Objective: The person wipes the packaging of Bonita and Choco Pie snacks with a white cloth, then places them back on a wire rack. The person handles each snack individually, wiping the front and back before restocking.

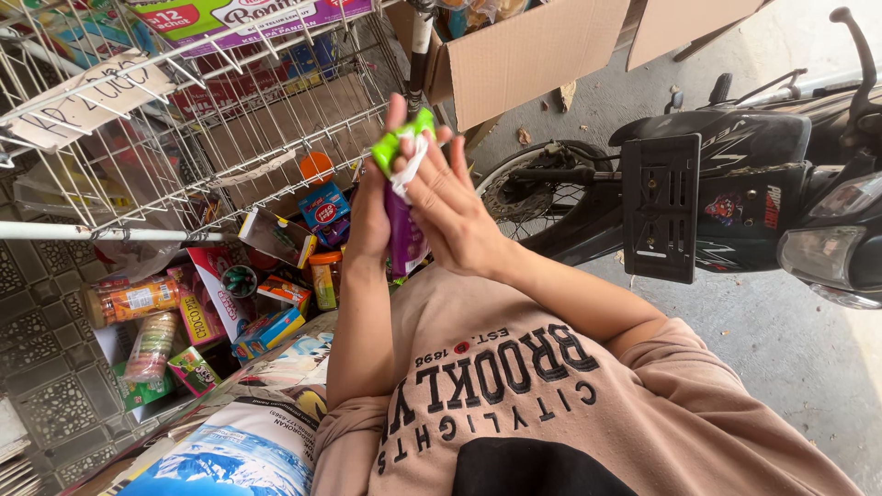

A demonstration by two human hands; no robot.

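Both forearms raised before the chest, elbows bent. Left hand (372, 216) and right hand (450, 207) face palm to palm, fingers extended upward, pressed closely together.

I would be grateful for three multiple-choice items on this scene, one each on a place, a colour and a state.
1. Where is the motorcycle?
A. to the person's right
B. under the wire rack
C. inside the cardboard box

2. What colour is the cap of the purple bottle?
A. red
B. bright green
C. black

3. How is the bottle held?
A. lying on the ground
B. between the left hand and right hand
C. hanging from the rack

Answers: 1 A, it stands on the concrete at right; 2 B, the green top shows above the fingers; 3 B, both palms press against it.
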